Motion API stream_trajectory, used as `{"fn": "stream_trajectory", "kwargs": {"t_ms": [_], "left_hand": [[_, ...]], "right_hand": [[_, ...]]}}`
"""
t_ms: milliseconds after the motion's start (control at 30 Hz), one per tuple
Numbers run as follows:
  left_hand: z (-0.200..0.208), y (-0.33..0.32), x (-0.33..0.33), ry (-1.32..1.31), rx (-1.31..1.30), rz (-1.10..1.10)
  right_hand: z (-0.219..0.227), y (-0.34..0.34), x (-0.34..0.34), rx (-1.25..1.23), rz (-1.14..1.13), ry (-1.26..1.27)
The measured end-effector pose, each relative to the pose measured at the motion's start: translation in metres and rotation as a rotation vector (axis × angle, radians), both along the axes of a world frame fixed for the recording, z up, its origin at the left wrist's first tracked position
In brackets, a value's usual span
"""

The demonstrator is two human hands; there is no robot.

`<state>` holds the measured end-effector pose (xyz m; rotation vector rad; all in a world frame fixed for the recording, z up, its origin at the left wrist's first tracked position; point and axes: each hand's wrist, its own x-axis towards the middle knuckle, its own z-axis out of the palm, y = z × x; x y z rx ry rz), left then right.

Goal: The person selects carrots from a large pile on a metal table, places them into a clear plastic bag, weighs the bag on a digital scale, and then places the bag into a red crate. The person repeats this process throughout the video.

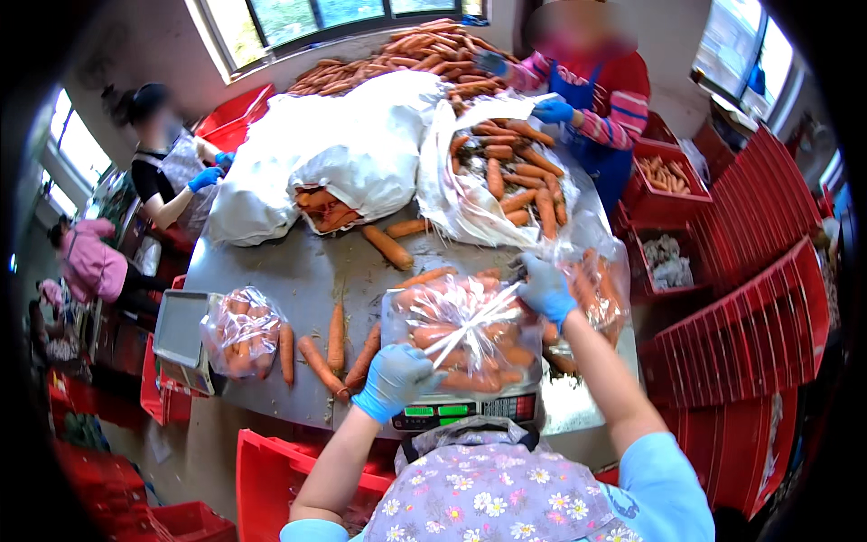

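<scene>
A clear plastic bag of carrots (470, 357) lies on a digital scale (456, 412), with white strips gathered across its top. My left hand (393, 379), in a light blue glove, is closed on the bag's near left edge. At its far right corner, the gloved fingers of my right hand (546, 289) are bent around the plastic; their tips are partly hidden. Several loose carrots (336, 339) lie left of the scale. Another clear bag of carrots (596, 285) rests just beyond my right hand.
A filled carrot bag (242, 334) sits beside a grey scale (183, 330) on the metal table (271, 271). White sacks (361, 117) and a carrot heap (406, 59) cover the far side. Co-workers stand far left and far right. Red crates (741, 325) are stacked right.
</scene>
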<state>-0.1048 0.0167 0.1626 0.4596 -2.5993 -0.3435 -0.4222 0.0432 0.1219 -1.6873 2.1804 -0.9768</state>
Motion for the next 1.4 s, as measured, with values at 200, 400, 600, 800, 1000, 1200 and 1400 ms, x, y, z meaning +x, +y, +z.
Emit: {"fn": "stream_trajectory", "kwargs": {"t_ms": [200,400,600,800,1000,1200,1400], "left_hand": [[-0.007,0.020,-0.016,0.283,0.079,0.402],[-0.046,0.016,-0.089,0.161,-0.097,0.561],[-0.022,0.046,-0.073,0.339,-0.031,0.793],[-0.016,0.102,-0.020,0.530,0.135,0.912],[0.006,0.182,0.076,0.751,0.145,1.135],[-0.003,0.264,0.189,0.970,0.124,1.882],[-0.048,0.292,0.281,1.013,0.175,2.016]], "right_hand": [[0.015,-0.013,0.058,-0.363,0.111,-0.808],[0.056,0.032,0.144,-0.239,0.149,-1.432],[0.106,0.048,0.164,-0.146,0.550,-1.494],[0.140,0.090,0.223,-0.048,0.691,-1.632],[0.138,0.120,0.248,0.295,1.042,-1.220],[0.123,0.127,0.253,0.487,1.075,-0.999],[0.075,0.129,0.232,0.573,0.724,-1.024]]}}
